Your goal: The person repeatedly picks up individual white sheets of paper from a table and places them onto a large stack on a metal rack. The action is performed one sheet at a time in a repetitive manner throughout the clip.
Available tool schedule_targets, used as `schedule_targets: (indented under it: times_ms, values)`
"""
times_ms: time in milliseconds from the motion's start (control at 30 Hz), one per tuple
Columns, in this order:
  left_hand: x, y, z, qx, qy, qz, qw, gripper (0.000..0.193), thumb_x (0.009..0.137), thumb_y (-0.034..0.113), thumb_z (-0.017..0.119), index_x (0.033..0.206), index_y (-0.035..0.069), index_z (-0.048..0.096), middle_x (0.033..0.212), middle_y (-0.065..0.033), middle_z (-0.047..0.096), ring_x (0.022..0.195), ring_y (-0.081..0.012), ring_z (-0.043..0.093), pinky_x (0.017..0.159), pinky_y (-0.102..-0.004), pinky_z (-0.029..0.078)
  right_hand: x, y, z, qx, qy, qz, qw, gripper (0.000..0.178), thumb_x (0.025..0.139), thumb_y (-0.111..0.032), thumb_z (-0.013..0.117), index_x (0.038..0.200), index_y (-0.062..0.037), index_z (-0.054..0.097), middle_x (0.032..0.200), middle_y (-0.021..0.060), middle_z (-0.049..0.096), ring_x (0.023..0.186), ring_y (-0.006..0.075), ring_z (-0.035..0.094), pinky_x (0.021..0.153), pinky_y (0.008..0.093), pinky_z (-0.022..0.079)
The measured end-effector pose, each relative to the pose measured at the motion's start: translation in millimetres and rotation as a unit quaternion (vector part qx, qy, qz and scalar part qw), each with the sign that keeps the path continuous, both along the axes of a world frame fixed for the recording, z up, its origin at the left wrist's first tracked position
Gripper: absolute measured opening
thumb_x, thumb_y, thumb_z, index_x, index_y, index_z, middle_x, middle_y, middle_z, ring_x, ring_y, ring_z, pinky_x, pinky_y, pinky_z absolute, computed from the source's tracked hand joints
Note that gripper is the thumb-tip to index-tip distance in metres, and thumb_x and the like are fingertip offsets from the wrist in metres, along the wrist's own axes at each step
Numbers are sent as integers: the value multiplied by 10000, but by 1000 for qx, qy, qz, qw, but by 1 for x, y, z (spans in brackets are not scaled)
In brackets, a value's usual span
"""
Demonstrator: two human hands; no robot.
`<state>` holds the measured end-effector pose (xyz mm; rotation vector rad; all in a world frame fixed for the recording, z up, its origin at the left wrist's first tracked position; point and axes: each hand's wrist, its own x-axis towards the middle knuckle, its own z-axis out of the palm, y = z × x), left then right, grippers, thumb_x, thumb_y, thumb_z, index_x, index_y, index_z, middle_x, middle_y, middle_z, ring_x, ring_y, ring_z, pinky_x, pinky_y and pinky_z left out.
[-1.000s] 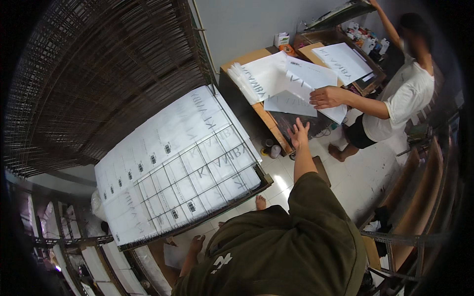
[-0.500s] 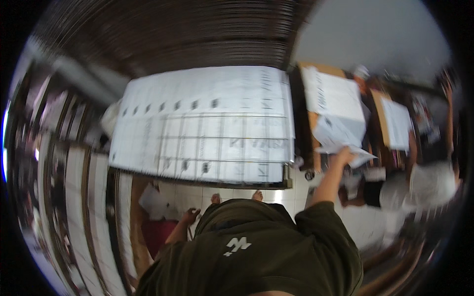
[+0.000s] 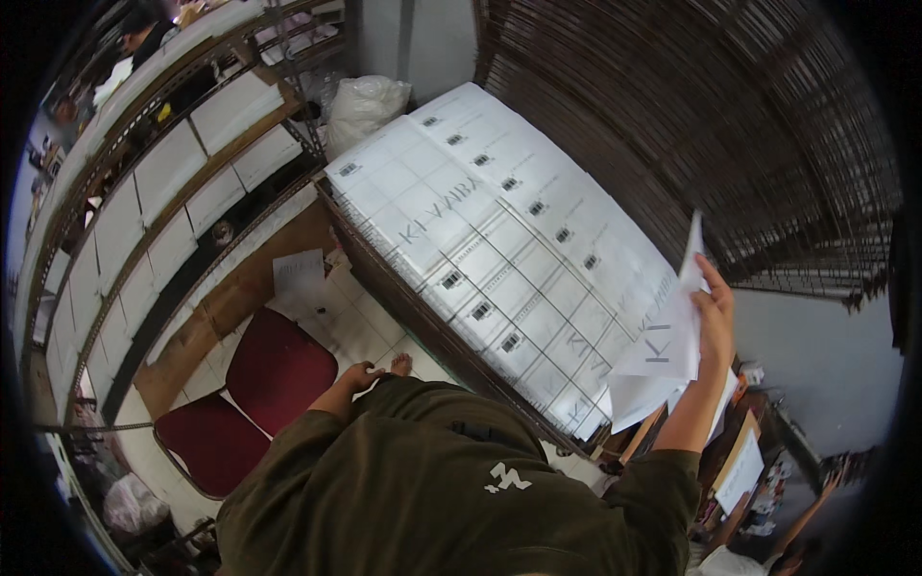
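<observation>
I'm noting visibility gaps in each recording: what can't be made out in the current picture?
- Head view: the number of white sheets in the right hand; they overlap.
- Head view: whatever lies beneath the printed sheets on the rack; they cover it.
- Head view: most of the co-worker; cut off by the lower edge.
- Head view: small items beside the co-worker; too small.

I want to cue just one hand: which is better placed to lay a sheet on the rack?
Right, probably: the right hand grips at least one white printed sheet close to the rack, while the left hand is down beside the green shirt with nothing visible in it.
</observation>
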<state>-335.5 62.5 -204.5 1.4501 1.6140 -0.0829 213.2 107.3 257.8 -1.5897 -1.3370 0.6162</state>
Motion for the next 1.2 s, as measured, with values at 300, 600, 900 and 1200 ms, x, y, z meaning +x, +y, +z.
schedule_targets:
  times_ms: [300, 600, 900, 1200]
  values:
    - [-130, 29, -91, -113, 28, 59, 991, 721, 792, 599, 495, 1218, 17, 500, 1205, -206, 531, 1146, -329, 488, 952, -406, 391, -251, 117, 70, -84, 49, 309, 946, 647, 631, 61, 476, 1274, -11, 476, 1268, 72, 501, 714, 10, 504, 645, 163, 410]
    - [-129, 50, -36, -60, -4, 131, 990, 710, 786, 578, 518, 1216, 13, 501, 1180, -209, 548, 1135, -333, 500, 949, -409, 394, -264, 177, 60, 91, 140, 172, 971, 687, 614, 96, 404, 1300, 65, 393, 1368, 207, 368, 1261, 239, 380, 984, 276, 353]
    - [-150, 44, -84, -79, -9, 41, 996, 709, 784, 589, 518, 1161, -12, 534, 1092, -209, 592, 1031, -333, 560, 865, -405, 437, -219, 163, -220, 12, 211, -29, 977, 747, 676, 179, 394, 1385, -26, 282, 1456, 126, 247, 1275, 207, 339, 931, 256, 374]
    - [-164, 75, -4, -42, 4, 98, 994, 721, 788, 576, 521, 1192, -21, 511, 1129, -186, 586, 1084, -318, 537, 913, -381, 427, -236, 140, -310, -63, 263, -66, 961, 790, 711, 152, 432, 1423, -104, 205, 1445, 110, 260, 788, 120, 539, 585, 217, 422]
